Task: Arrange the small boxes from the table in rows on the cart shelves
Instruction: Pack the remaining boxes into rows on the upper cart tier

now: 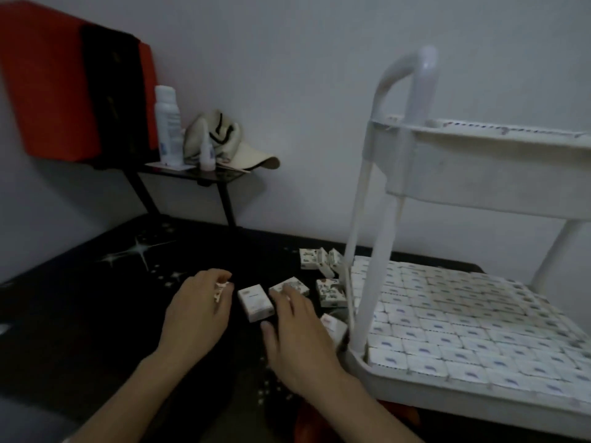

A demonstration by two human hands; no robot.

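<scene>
Right hand (297,327) just right of small box (256,302) on table (96,314)

The cart (399,383) is white plastic, smooth, and its handle (425,68) is faintly glossy. The small boxes (256,302) look like matt printed card. The table (80,314) has a dark matt cover with printed sparkles, possibly cloth; the light is too dim to be sure. The cap (238,148) is cloth and the bottle (167,123) is smooth plastic.

A cart (479,187) stands at the right of the surface (80,314), rows of boxes (447,314) filling its lower shelf (415,390). Loose small boxes (331,292) lie just left of it, one seemingly in the left hand (195,314). Behind, far left, a stand (204,175) carries a bottle (168,126) and cap (243,151).
</scene>
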